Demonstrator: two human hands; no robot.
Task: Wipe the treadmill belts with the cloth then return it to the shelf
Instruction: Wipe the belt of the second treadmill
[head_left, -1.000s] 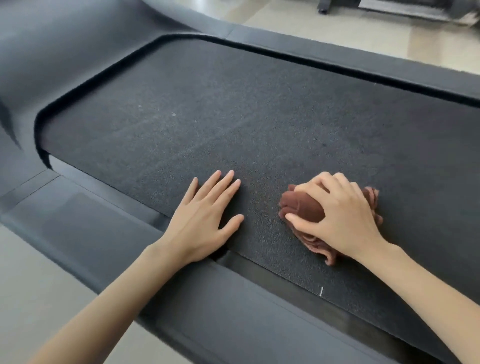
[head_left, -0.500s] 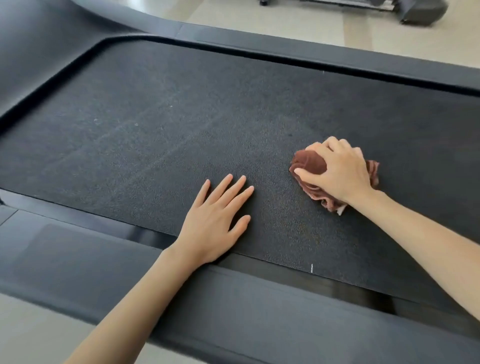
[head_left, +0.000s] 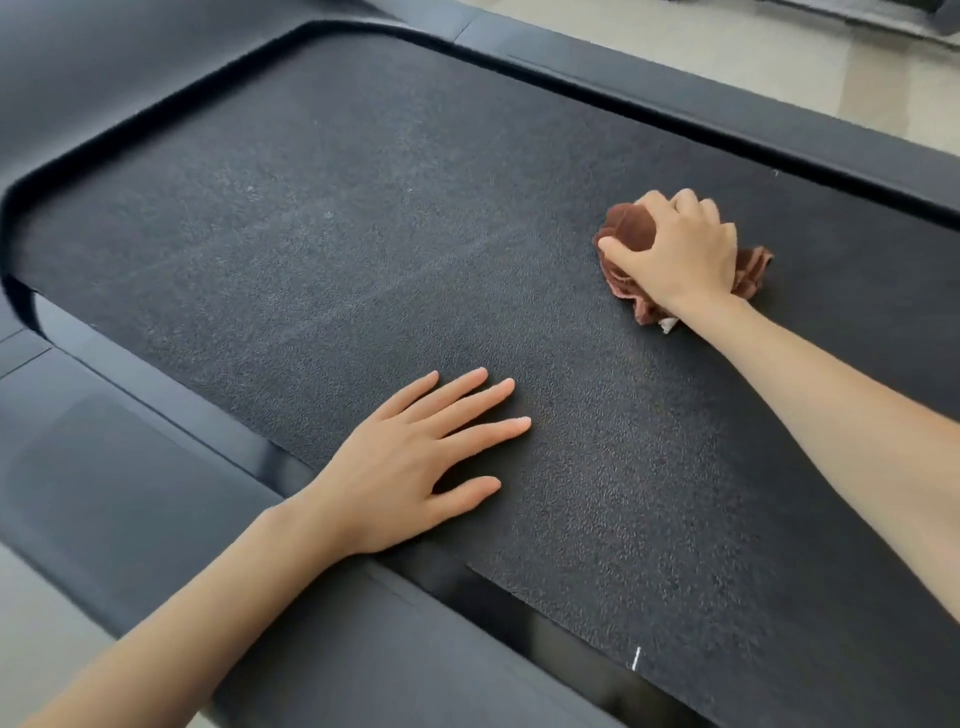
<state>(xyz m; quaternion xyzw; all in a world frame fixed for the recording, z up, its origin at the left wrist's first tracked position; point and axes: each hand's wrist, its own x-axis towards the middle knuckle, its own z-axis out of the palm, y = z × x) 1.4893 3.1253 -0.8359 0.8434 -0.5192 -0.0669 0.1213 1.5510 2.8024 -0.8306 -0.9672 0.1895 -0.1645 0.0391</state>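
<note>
Since one second ago, the right hand (head_left: 680, 254) and the cloth (head_left: 631, 228) have travelled across the belt (head_left: 363, 234), from just beside the near edge to a position near the far edge. The left hand (head_left: 410, 467) has stayed planted at the near edge.

**Edges and open room**
- The belt runs from the left of the frame to the lower right. It is bordered by the near side rail (head_left: 156, 493) at lower left and the far side rail (head_left: 675, 104) at upper right.
- A narrow strip of belt separates the cloth from the far rail; the two are apart.
- A wide stretch of bare belt lies left of the cloth, up to the rounded recess at the upper left.
- More bare belt lies between the two hands.
- A short white mark (head_left: 636, 659) sits on the belt's near edge at lower centre.
- Pale floor (head_left: 779, 57) shows beyond the far rail.

**Hand pose**
- Right hand: arm stretched out from the lower right, palm down. The fingers are curled over the bunched brown cloth and the thumb is pressed to its left side, holding it against the belt. A small white piece at the cloth's near side may be a label.
- Left hand: palm flat on the belt, with the heel at the gap beside the near rail. The fingers are straight and slightly spread, the thumb is out to the side, and the hand holds nothing.
</note>
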